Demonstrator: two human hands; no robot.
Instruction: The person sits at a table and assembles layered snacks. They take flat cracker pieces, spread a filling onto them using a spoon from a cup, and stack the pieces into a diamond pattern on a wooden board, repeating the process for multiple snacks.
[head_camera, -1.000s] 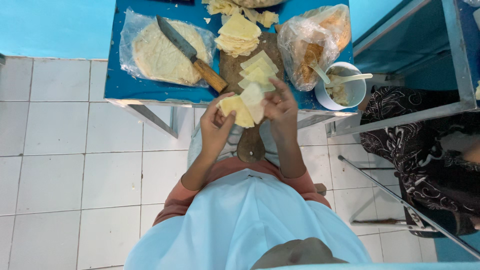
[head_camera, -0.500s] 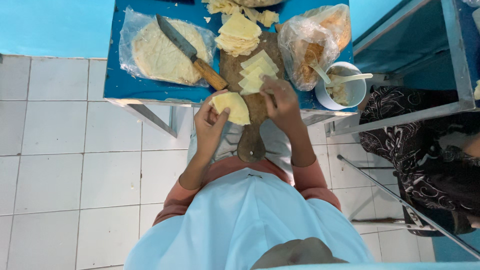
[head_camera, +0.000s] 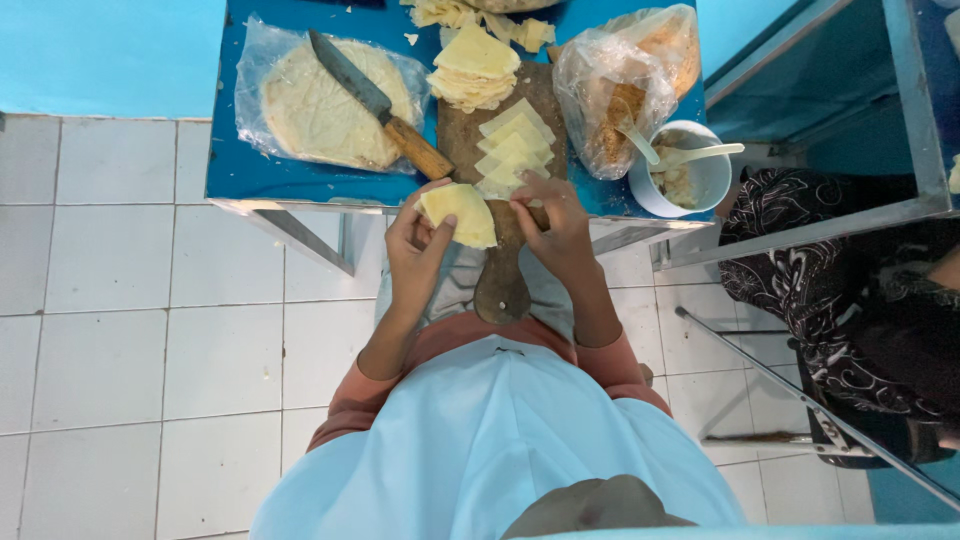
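Note:
My left hand (head_camera: 418, 252) holds a pale yellow quarter-round dough wrapper (head_camera: 460, 211) at the near edge of the blue table (head_camera: 240, 172). My right hand (head_camera: 553, 222) rests by the wrapper's right side, fingertips on the lowest of several overlapping wrappers (head_camera: 514, 148) laid out on a wooden cutting board (head_camera: 500, 275). The board's handle hangs over the table edge between my hands. A thicker stack of wrappers (head_camera: 473, 68) lies at the board's far end.
A knife with a wooden handle (head_camera: 378, 103) lies on a plastic bag of round dough sheets (head_camera: 320, 100). A plastic bag of crumbs (head_camera: 627, 85) and a white bowl with a spoon (head_camera: 684, 168) stand at right. Another person in patterned cloth (head_camera: 820, 260) sits at right.
My left hand has drawn the wrapper leftward and spread it flat. My right hand has let go of it and moved onto the wrappers on the board.

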